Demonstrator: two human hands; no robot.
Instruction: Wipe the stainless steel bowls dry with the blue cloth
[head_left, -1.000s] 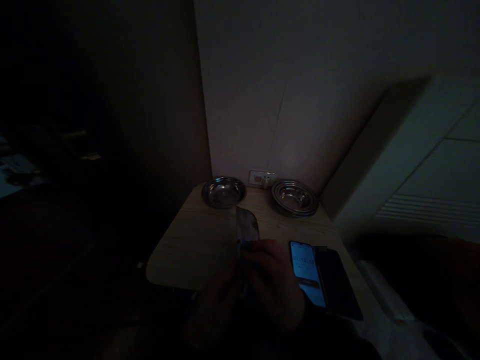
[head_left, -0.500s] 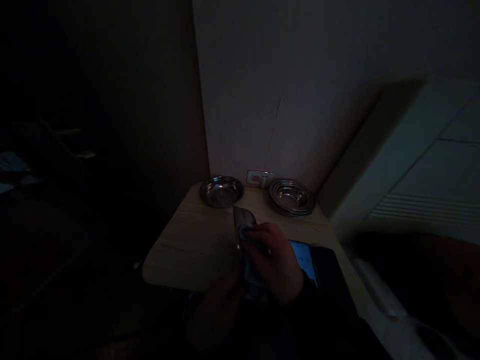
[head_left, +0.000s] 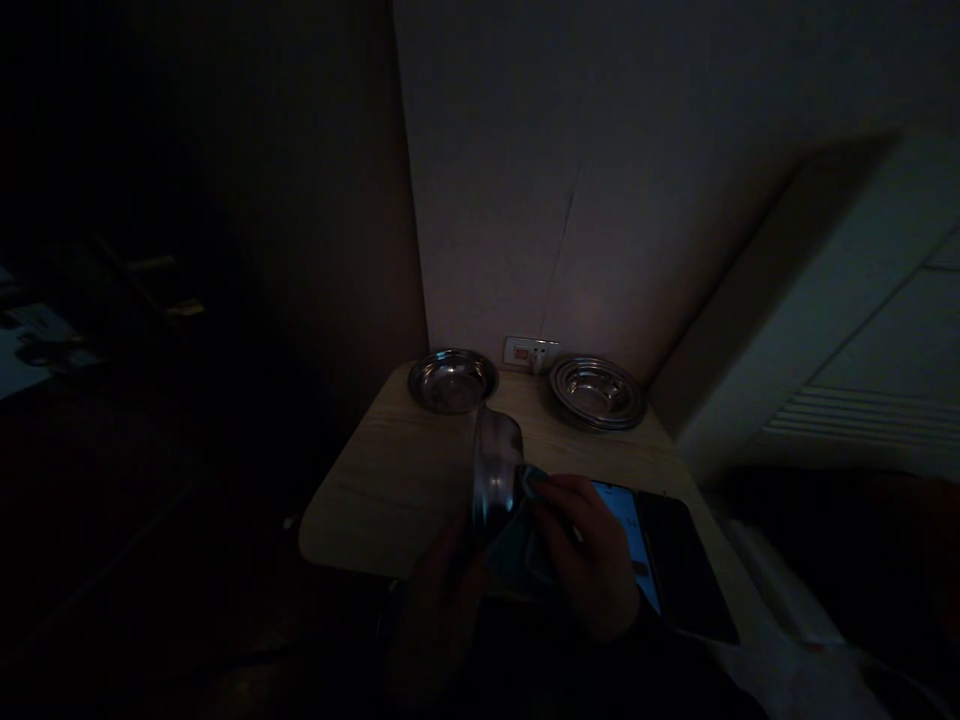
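Observation:
A shiny metal bowl is held on its side above the front of the small table, its outer wall turned to the right. My left hand, dim in the shadow, grips the bowl's lower edge. Fingers of my right hand are closed on a blue-green cloth, which touches the bowl's outer side. Part of the cloth hangs below the bowl between my hands. Darkness hides most of the left fingers.
On the pale wooden table, a metal bowl stands at back left and a stack of metal bowls at back right. A lit phone in a dark flip case lies to the right. A wall socket sits behind.
The bowl has turned so more of its outer side shows. My right hand with the cloth has shifted right and down, off the upper part of the bowl. The view has moved slightly.

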